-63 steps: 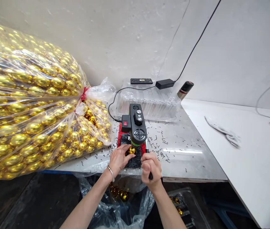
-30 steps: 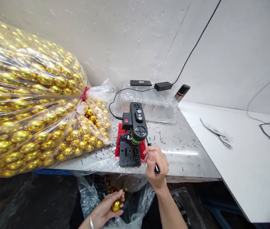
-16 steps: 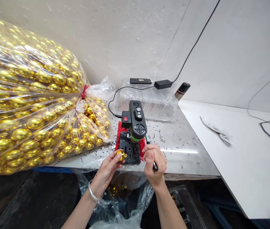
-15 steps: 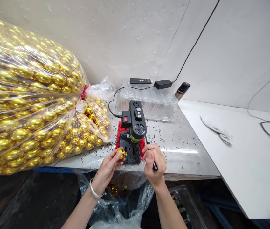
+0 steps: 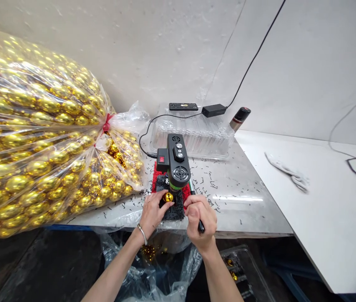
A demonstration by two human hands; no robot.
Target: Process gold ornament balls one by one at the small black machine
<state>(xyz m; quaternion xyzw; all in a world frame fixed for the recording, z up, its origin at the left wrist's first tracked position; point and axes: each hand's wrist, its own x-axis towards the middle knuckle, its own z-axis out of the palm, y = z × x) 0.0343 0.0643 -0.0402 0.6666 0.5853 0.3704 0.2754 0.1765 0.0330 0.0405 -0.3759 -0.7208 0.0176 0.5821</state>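
A small black drill-like machine [image 5: 179,161] stands on a black base plate [image 5: 174,213] over a red mat [image 5: 186,193]. My left hand [image 5: 155,209] pinches a shiny gold ball [image 5: 168,197] between thumb and fingers, just below the machine's front end. My right hand [image 5: 201,218] is closed around a lever with a black handle [image 5: 201,227], right of the base plate. The underside of the machine's head is hidden from above.
Clear bags of gold balls [image 5: 39,167] fill the left. Behind the machine are a clear plastic tray [image 5: 193,136], a power adapter [image 5: 214,110] and a dark bottle [image 5: 240,117]. Gloves [image 5: 286,172] lie right. Black shavings dot the table [image 5: 243,205].
My left hand has moved up and right, carrying the gold ball from the base plate's left edge to below the machine's head. My right hand still grips the lever.
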